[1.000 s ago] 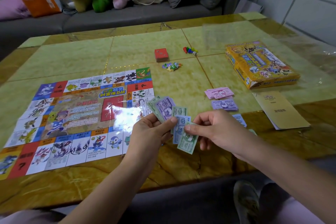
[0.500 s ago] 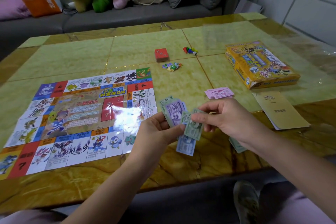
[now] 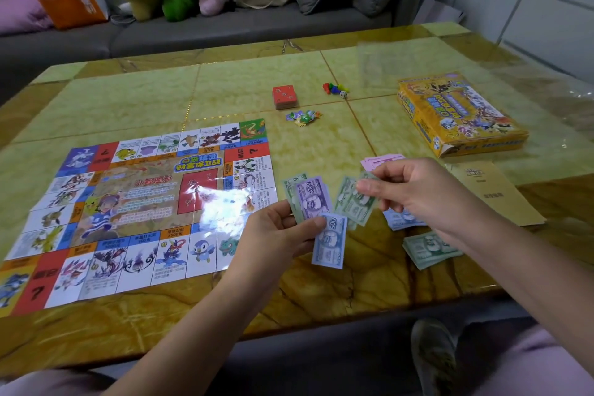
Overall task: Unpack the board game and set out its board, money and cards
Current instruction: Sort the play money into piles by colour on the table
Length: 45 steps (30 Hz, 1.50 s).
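My left hand [image 3: 276, 228] hovered just off the near right corner of the board [image 3: 144, 202], thumb clamped over a loose fan of money [image 3: 300, 202]: a purple note [image 3: 311, 194] on top of green ones, and a blue note [image 3: 329, 243] hanging below my thumb. My right hand [image 3: 421, 190], a little farther right of the board, pinched a single green note [image 3: 355, 204] between thumb and forefinger, its near edge just beside the fan. I judged the step to be sorting by colour, so this note belonged on the green pile [image 3: 427, 251] lying on the table [image 3: 289, 296] right of the board, under my right wrist. To do it well I would draw the note clear of the fan before carrying it off, since the blue one looked barely held and could slip out. Then I would lay it square on its pile rather than drop it. Farther out, also right of the board, sat a blue pile [image 3: 401, 220], partly hidden by my right hand, and past it a pink pile [image 3: 379, 161]. I could not tell whether a purple pile lay behind my hand. A tan booklet [image 3: 495, 193] lay well to the right of the board. Beyond the board's far right corner were a small heap of cardboard pieces [image 3: 303, 117], then the red card deck [image 3: 284, 96] and the pawns [image 3: 332, 87] with a die [image 3: 343, 94]. The yellow box [image 3: 459, 112] sat far off to the board's right. Board and cards looked set out; only the money was unfinished.
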Available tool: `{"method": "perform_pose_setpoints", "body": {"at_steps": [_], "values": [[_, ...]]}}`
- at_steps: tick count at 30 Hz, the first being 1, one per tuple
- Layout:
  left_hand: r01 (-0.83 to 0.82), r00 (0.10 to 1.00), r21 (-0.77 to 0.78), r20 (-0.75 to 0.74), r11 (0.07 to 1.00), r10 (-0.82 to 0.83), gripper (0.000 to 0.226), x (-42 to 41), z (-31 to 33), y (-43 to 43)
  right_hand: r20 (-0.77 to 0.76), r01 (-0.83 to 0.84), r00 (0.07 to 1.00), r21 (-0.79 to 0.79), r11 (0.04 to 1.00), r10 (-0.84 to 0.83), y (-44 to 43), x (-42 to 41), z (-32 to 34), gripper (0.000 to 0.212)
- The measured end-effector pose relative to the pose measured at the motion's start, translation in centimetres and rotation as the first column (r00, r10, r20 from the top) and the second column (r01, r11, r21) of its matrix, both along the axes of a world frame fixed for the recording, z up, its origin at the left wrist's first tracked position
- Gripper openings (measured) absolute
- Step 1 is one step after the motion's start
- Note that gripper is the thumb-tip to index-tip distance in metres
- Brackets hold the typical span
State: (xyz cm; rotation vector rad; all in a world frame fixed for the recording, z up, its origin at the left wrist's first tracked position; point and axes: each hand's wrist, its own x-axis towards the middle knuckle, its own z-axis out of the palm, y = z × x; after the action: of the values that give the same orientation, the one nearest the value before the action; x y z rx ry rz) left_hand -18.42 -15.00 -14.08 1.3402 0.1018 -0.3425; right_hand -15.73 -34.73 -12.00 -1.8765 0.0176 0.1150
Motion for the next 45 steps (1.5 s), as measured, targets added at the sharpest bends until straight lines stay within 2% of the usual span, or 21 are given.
{"method": "perform_pose_setpoints", "body": {"at_steps": [4, 9, 13, 16, 18, 20, 21, 25, 30, 36, 38, 41, 43, 45], "values": [[0.015, 1.0, 0.027, 0.004, 1.0, -0.015, 0.016, 0.1, -0.2, 0.0, -0.076, -0.035, 0.996, 0.09, 0.995, 0.042, -1.3, 0.4, 0.3, 0.025], [0.047, 0.999, 0.037, 0.005, 0.998, -0.047, 0.015, -0.1, -0.2, -0.2, -0.132, -0.1, 0.985, 0.084, 0.991, 0.111, -3.0, -0.2, 1.1, 0.011], [0.061, 0.998, 0.041, -0.002, 0.997, -0.061, 0.014, -0.1, -0.3, -0.4, -0.211, -0.084, 0.972, 0.09, 0.992, 0.101, -5.1, -1.4, 1.2, 0.013], [0.074, 0.997, 0.046, -0.018, 0.996, -0.073, 0.015, -0.2, -0.5, -0.6, -0.215, -0.063, 0.974, 0.029, 0.998, 0.068, -6.6, -2.8, 0.3, 0.014], [0.078, 0.997, 0.043, -0.029, 0.996, -0.077, 0.015, -0.4, -0.7, -0.8, -0.194, -0.023, 0.981, 0.002, 1.0, 0.023, -7.3, -3.7, -0.1, 0.031], [0.083, 0.996, 0.048, -0.039, 0.995, -0.082, 0.015, -0.7, -0.8, -1.1, -0.212, 0.015, 0.977, 0.054, 0.998, -0.003, -8.1, -4.6, -0.4, 0.053], [0.084, 0.996, 0.052, -0.045, 0.995, -0.082, 0.015, -0.7, -0.9, -1.1, -0.224, 0.028, 0.975, 0.069, 0.997, -0.012, -8.5, -4.9, -0.5, 0.056], [0.1, 0.993, 0.068, -0.073, 0.993, -0.095, 0.017, -1.1, -1.4, -1.8, -0.26, 0.099, 0.962, 0.071, 0.993, -0.077, -9.1, -5.8, -0.5, 0.023], [0.105, 0.991, 0.084, -0.088, 0.991, -0.097, 0.017, -1.4, -1.3, -2.2, -0.26, 0.068, 0.963, -0.043, 0.997, -0.077, -8.6, -5.6, -0.5, 0.016], [0.096, 0.988, 0.069, -0.127, 0.993, -0.087, 0.02, -1.3, -1.2, -2.1, -0.258, 0.006, 0.964, -0.236, 0.972, -0.069, -8.0, -4.8, -1.3, 0.024], [0.099, 0.988, 0.067, -0.128, 0.993, -0.09, 0.02, -1.3, -1.2, -2.0, -0.229, 0.0, 0.968, -0.397, 0.918, -0.1, -7.7, -4.8, -1.6, 0.024], [0.106, 0.987, 0.058, -0.13, 0.993, -0.098, 0.02, -1.2, -1.3, -2.0, -0.095, 0.048, 0.985, -0.653, 0.756, -0.144, -7.3, -5.0, -1.5, 0.029], [0.109, 0.987, 0.061, -0.129, 0.992, -0.1, 0.019, -1.2, -1.3, -2.0, 0.014, 0.114, 0.989, -0.726, 0.678, -0.15, -7.1, -5.2, -1.3, 0.037], [0.113, 0.987, 0.069, -0.126, 0.991, -0.103, 0.019, -1.3, -1.3, -2.0, 0.072, 0.126, 0.992, -0.71, 0.693, -0.107, -6.6, -5.4, -1.0, 0.041]]}}
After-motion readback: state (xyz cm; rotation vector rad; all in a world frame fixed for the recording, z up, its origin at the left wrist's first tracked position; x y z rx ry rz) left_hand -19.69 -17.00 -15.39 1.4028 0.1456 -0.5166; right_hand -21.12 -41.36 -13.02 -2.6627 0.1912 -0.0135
